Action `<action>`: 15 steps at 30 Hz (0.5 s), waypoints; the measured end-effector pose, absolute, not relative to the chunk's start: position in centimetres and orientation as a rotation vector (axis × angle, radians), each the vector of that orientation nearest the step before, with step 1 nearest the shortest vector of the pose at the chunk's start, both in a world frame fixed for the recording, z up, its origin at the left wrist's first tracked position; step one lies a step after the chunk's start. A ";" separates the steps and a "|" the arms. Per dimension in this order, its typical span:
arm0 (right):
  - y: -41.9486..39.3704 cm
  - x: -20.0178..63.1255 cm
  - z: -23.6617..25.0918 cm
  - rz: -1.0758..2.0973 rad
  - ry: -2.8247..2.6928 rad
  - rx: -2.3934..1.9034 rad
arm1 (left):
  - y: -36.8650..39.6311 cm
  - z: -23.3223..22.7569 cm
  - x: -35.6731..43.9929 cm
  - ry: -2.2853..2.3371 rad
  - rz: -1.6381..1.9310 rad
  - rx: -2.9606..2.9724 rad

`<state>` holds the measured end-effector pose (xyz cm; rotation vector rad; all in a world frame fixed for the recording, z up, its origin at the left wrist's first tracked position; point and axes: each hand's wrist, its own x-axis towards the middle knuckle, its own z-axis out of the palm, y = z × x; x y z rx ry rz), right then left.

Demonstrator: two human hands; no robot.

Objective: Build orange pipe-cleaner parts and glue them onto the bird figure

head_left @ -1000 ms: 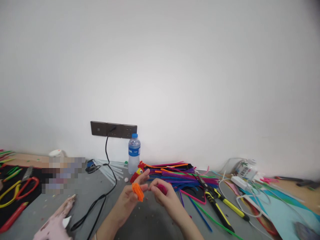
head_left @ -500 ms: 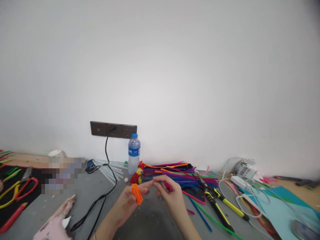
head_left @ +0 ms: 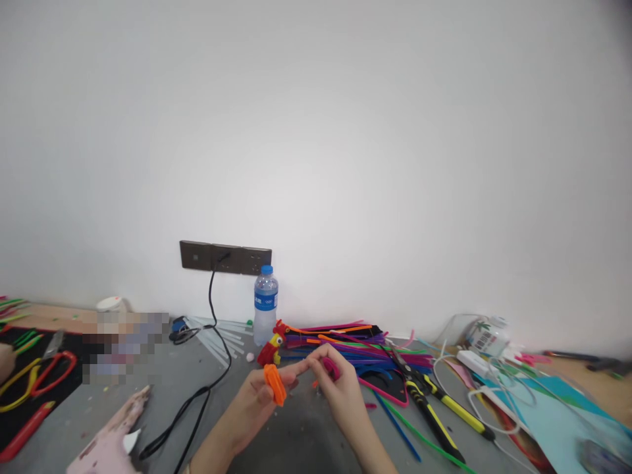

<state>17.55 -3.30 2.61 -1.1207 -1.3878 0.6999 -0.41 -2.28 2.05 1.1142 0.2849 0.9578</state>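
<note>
My left hand is closed on a folded bundle of orange pipe cleaner, pinched between thumb and fingers. Its index finger stretches to the right and meets the fingertips of my right hand. A coiled magenta pipe cleaner sits in the curled fingers of my right hand. Whatever lies between the touching fingertips is too small to make out. Just behind my hands stands a small red and yellow bird figure with a googly eye. A pile of coloured pipe cleaners lies beyond my right hand.
A water bottle stands by the wall near a black power cable. Yellow-black pliers lie right. At left are a pink glue gun, red-handled scissors and another person's hand. A phone rests bottom right.
The orange bundle has shifted slightly right and turned a little in my left hand. My fingertips stay together. Another person's hand has appeared at the far left edge.
</note>
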 end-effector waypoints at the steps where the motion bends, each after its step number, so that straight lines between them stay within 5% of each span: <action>1: -3.3 17.6 2.6 0.722 -1.368 -1.120 | -2.2 1.9 -0.4 0.287 0.972 1.112; 15: -3.9 17.8 1.1 0.865 -1.952 -1.369 | 0.3 0.3 -0.2 0.715 1.392 0.792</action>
